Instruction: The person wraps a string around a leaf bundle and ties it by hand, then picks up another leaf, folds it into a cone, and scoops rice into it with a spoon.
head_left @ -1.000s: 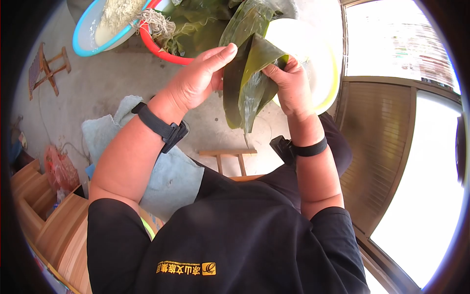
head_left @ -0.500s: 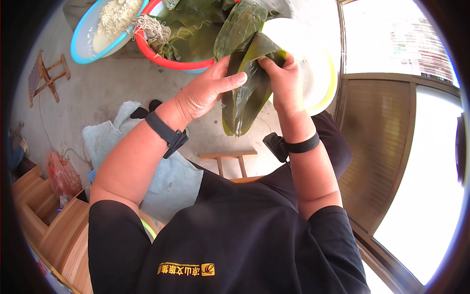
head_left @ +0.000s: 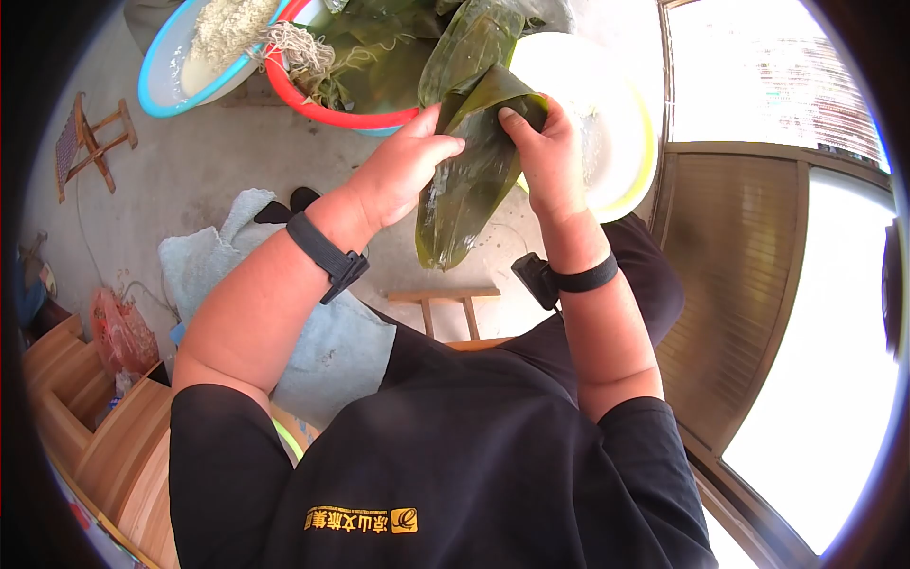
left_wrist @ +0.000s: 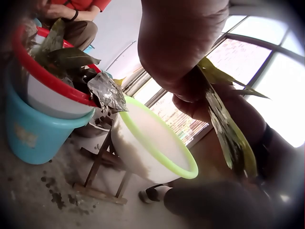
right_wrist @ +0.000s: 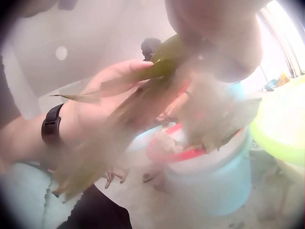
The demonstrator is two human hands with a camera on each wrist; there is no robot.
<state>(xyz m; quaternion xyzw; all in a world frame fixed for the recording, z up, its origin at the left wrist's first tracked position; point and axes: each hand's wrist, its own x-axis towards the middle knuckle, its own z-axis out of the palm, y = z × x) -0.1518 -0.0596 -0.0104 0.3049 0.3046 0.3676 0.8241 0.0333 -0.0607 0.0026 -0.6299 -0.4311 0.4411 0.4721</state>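
In the head view, broad wet green leaves, overlapped and folded at the top, hang between my two hands. My left hand pinches their left edge, thumb in front and fingers mostly hidden behind. The upper right corner is gripped by my right hand, its thumb pressing on the front face. Another long leaf extends up behind them. From the left wrist, the leaves appear nearly edge-on beneath my left hand. The right wrist view is hazy, with the leaves crossing in front of my left hand.
Ahead stand a red-rimmed basin of leaves and strings, a blue-rimmed basin of white grain, and a yellow-green-rimmed bowl. A light blue cloth lies over my leg. Another person's forearm shows beyond.
The leaves have turned their broad face upward, and their lower end has swung left. My left hand has shifted slightly right and toward me, its thumb now lying at the leaf edge.
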